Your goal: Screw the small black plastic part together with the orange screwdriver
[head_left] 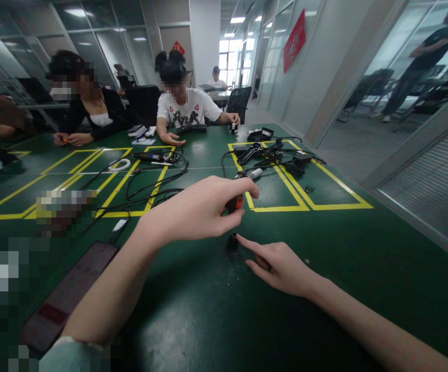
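The left hand reaches in over the middle of the green table, its thumb and fingers closed around a black-and-orange tool, mostly hidden by the grip. Just nearer, below that hand, a small black part stands on the table. The right hand comes in from the right, index finger stretched out to the part's upper right edge, thumb held apart and the other fingers curled; whether the fingertip presses on it I cannot tell. The two hands are apart, the left farther away than the right.

To the near left lies a dark phone with a cable at its far end. Farther off, yellow tape marks out boxes; black tools and cables lie heaped at the right, and a white ring lies at the left. A co-worker in a white shirt sits at the far side.
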Tool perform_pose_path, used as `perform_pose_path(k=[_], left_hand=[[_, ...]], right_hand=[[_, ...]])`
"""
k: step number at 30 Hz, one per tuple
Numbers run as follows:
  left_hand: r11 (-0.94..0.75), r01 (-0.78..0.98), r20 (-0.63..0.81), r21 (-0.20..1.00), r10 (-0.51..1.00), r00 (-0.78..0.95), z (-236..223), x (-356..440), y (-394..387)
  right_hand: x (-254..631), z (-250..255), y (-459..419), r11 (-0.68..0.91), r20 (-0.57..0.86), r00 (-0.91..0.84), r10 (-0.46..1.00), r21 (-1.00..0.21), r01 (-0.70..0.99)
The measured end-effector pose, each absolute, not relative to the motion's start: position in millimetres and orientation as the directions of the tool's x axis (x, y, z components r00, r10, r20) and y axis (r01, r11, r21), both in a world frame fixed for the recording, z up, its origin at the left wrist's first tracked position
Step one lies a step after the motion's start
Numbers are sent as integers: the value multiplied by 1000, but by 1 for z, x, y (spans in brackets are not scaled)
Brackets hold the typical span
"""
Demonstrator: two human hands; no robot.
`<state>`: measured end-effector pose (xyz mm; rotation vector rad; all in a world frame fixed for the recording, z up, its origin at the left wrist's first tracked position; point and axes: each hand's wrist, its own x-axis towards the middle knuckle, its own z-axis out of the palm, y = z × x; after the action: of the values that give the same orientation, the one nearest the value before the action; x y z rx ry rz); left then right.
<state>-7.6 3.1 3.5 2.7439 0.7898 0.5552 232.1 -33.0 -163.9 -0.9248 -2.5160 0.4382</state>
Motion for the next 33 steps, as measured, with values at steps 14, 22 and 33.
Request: perform_pose_path(k=[14, 22, 33], left_hand=[[-822, 541, 374, 178, 566, 735, -1, -1, 4], [-839, 520, 400, 159, 536, 743, -6, 0, 9], [-838, 525, 351, 150, 541, 764, -2, -1, 6]], right_hand=[[232, -163, -34, 726, 273, -689, 671, -429, 537], [233, -163, -36, 732, 295, -681, 670, -412, 542], [232, -165, -35, 729, 298, -678, 672, -426, 536]])
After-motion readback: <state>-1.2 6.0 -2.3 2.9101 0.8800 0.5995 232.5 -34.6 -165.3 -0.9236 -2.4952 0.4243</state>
